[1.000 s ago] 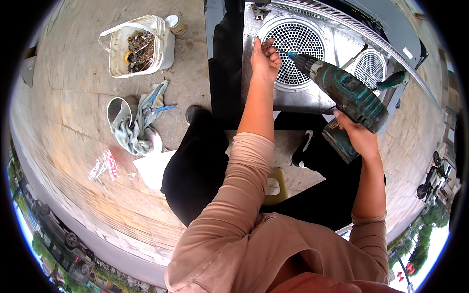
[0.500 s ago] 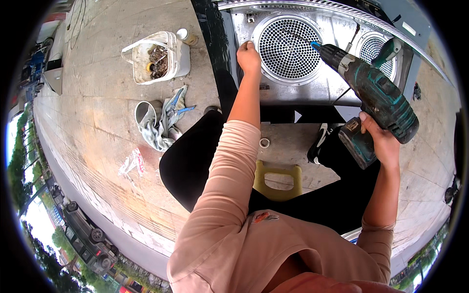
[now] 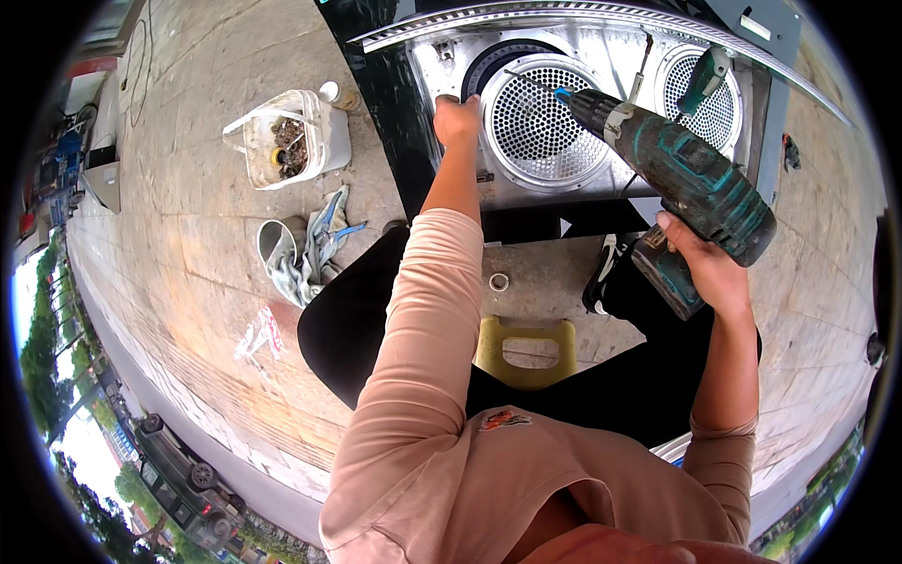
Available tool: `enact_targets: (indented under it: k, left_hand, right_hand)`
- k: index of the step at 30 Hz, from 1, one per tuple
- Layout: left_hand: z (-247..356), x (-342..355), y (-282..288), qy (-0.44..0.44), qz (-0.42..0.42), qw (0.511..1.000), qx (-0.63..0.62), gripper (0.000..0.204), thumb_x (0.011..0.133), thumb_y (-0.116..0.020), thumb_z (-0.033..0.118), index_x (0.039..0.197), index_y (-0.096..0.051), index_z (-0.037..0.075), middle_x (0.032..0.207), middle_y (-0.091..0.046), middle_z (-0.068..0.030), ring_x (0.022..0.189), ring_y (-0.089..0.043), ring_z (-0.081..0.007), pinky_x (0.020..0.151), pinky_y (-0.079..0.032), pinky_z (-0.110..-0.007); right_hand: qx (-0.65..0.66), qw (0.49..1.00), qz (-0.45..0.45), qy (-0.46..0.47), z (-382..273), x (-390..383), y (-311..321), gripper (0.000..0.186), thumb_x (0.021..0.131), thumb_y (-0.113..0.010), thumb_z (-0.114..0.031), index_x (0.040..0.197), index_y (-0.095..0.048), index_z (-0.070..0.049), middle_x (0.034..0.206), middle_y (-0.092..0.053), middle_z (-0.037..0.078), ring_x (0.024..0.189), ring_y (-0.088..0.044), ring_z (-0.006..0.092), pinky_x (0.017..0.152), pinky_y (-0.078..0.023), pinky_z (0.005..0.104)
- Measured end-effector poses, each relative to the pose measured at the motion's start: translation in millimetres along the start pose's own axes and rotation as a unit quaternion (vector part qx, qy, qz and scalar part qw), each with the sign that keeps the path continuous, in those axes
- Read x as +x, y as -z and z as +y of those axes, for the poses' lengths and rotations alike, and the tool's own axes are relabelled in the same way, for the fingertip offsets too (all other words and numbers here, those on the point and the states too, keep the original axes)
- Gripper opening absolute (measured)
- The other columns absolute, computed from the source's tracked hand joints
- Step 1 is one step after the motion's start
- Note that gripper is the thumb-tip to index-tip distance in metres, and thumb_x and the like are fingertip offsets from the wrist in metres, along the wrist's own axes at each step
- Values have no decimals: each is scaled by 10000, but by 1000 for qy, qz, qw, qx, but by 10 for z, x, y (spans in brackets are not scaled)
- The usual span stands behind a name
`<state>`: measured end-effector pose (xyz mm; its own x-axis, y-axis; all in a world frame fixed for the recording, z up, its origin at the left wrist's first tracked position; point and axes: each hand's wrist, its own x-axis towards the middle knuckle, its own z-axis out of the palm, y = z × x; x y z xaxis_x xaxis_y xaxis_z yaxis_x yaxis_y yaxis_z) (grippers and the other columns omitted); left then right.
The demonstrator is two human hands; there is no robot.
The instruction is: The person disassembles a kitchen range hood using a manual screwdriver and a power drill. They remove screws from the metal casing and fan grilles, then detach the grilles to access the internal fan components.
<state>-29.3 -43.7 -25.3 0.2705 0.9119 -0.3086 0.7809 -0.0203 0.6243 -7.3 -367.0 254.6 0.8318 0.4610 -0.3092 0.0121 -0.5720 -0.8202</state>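
Note:
My right hand (image 3: 711, 265) is wrapped round the handle of a black-and-teal cordless drill (image 3: 691, 174). Its long thin bit reaches left over a round perforated metal cover (image 3: 545, 122). At the left rim of that cover, my left hand (image 3: 458, 122) is closed, pinching the edge; the fingertips are partly hidden. The cover sits askew, and a dark round opening (image 3: 484, 68) shows past its upper left edge. Beneath lies a shiny metal panel (image 3: 615, 61) in a black frame. A second perforated disc (image 3: 700, 94) is on the right, partly behind a green-and-black handled tool (image 3: 705, 83).
A white bucket (image 3: 329, 141) of debris stands at the left beside a small jar (image 3: 338, 95). Nearer are a metal pot (image 3: 279, 242), grey rag (image 3: 324, 246) and plastic bag (image 3: 259, 335). A yellow stool (image 3: 526, 379) and white ring (image 3: 499, 282) lie between my legs.
The left perforated cover has shifted off its seat toward the lower right, uncovering a dark opening. My left hand has closed at its rim. The drill remains in my right hand.

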Motion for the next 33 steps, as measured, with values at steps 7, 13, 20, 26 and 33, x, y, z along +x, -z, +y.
enact_targets:
  k: [7, 13, 20, 26, 33]
  left_hand:
    - [42, -231, -29, -66, -115, 983, 128, 451, 710, -780, 423, 1013, -698, 98, 974, -711, -126, 930, -675, -300, 811, -523, -391]
    - [-69, -167, -54, -92, -135, 978, 133, 567, 671, -795, 468, 1096, -698, 105, 1051, -705, -120, 1005, -665, -270, 855, -515, -366]
    - [261, -340, 741, -107, -334, 928, -122, 263, 757, -815, 233, 717, -625, 57, 655, -507, 50, 550, -383, -54, 522, -323, -246]
    - [51, -270, 2238, -65, -295, 943, -137, 272, 779, -790, 200, 929, -676, 5, 780, -646, -14, 645, -535, -80, 590, -413, -256]
    - [-640, -412, 4390, -83, -93, 985, -116, 159, 831, -741, 180, 750, -622, 112, 665, -588, 44, 534, -467, -27, 491, -321, -186]
  right_hand:
    - [2, 999, 24, 37, 8, 6, -32, 162, 832, -748, -114, 930, -677, -6, 804, -661, -8, 698, -570, 70, 646, -488, 255]
    - [7, 1000, 10, -16, -48, 6, -7, 174, 829, -749, -117, 938, -678, -2, 810, -668, 0, 717, -578, 73, 662, -489, 253]
    - [24, 999, 19, 14, 81, 18, 76, 245, 804, -762, -173, 955, -680, 2, 826, -681, 19, 719, -589, 89, 670, -487, 268]
    - [58, 998, -2, 10, 156, -77, 222, 245, 799, -770, -185, 936, -669, -9, 783, -653, 13, 666, -556, 84, 617, -464, 266]
    - [40, 997, -62, 33, 147, -394, -88, 314, 812, -771, -254, 973, -654, -12, 852, -647, 18, 732, -561, 101, 671, -480, 292]
